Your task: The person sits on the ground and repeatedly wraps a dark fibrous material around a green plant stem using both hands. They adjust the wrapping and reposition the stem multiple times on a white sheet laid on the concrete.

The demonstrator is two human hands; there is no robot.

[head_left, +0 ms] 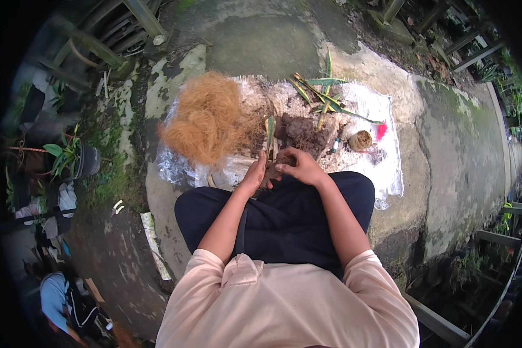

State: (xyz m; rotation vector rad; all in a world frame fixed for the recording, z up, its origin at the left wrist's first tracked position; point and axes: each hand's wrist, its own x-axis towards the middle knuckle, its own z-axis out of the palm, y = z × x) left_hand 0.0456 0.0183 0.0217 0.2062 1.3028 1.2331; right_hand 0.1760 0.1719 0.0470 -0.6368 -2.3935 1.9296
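Observation:
In front of my lap, my left hand [257, 174] is closed round a short snake plant leaf [269, 131], which stands upright with a yellow edge. Dark soil [274, 169] is packed at the leaf's base, between my palms. My right hand [300, 166] curls over this soil from the other side, its fingers bent and pressing on it. Part of the clump is hidden behind my fingers. Just beyond my hands lies a heap of dark soil [303, 132]. A big tuft of brown coconut fibre [206, 119] sits to the left.
Longer snake plant leaves [330, 101] lie behind the soil on a white sheet [391, 168]. A round tub [361, 141], a small bottle [335, 145] and a pink-red piece [381, 131] are at the right. A potted plant [87, 159] and another person [55, 298] are at the left.

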